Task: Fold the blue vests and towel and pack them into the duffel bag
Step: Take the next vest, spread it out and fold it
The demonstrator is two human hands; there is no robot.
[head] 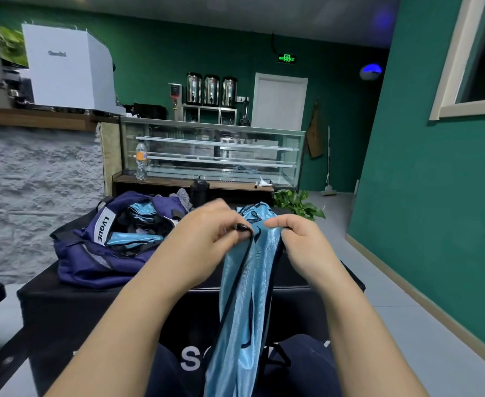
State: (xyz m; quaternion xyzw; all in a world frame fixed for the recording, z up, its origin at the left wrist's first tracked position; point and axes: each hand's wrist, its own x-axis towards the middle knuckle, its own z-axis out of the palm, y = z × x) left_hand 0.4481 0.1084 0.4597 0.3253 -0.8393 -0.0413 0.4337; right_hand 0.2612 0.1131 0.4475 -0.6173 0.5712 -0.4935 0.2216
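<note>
Head cam: both hands holding up a light blue vest (244,296) over the black table (63,299).
Left hand (207,239) pinches its black-trimmed top edge, right hand (301,242) grips the other side; it hangs down toward the lap. Navy LVQUE duffel bag (98,253) sits open on the left with blue fabric already inside.

Both hands hold up a light blue vest (245,285) by its black-trimmed top edge. The left hand (207,236) pinches one side and the right hand (298,242) the other. The vest hangs down over the black desk (72,299). On the desk, to the left, stands the open navy duffel bag (92,253) with blue cloth inside.
</note>
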